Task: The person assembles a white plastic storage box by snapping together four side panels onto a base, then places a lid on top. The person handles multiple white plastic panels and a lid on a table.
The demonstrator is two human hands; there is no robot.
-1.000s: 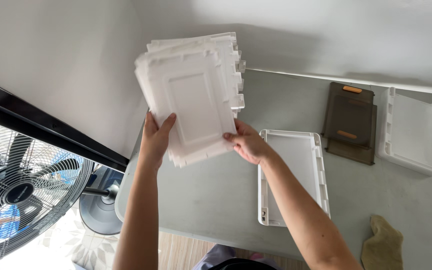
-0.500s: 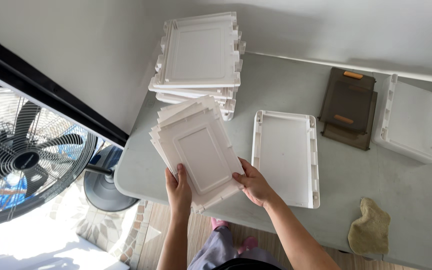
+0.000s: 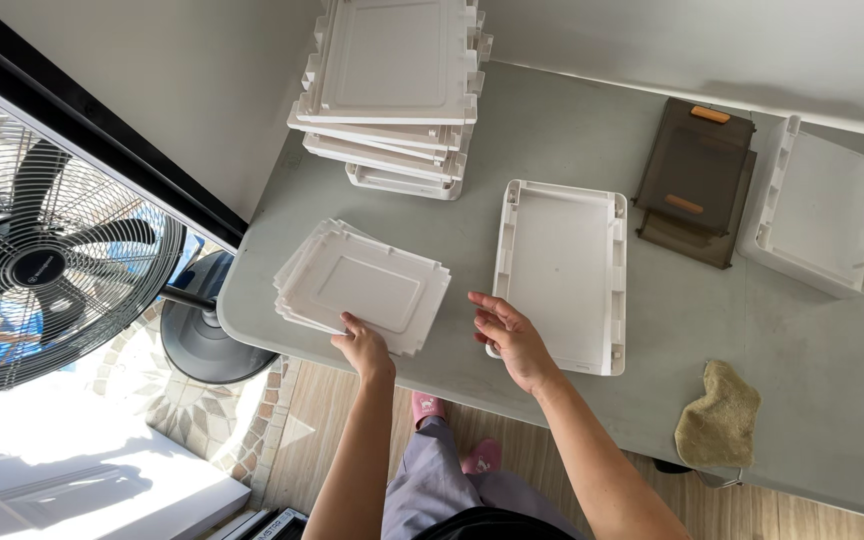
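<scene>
The tall stack of white lids (image 3: 392, 90) is cropped by the top edge; the fan (image 3: 42, 250) is cropped at left.

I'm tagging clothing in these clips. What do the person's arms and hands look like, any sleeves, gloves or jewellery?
Both forearms are bare, with no sleeves in view. The left hand and right hand wear no gloves; no rings, watch or bracelets show.
</scene>
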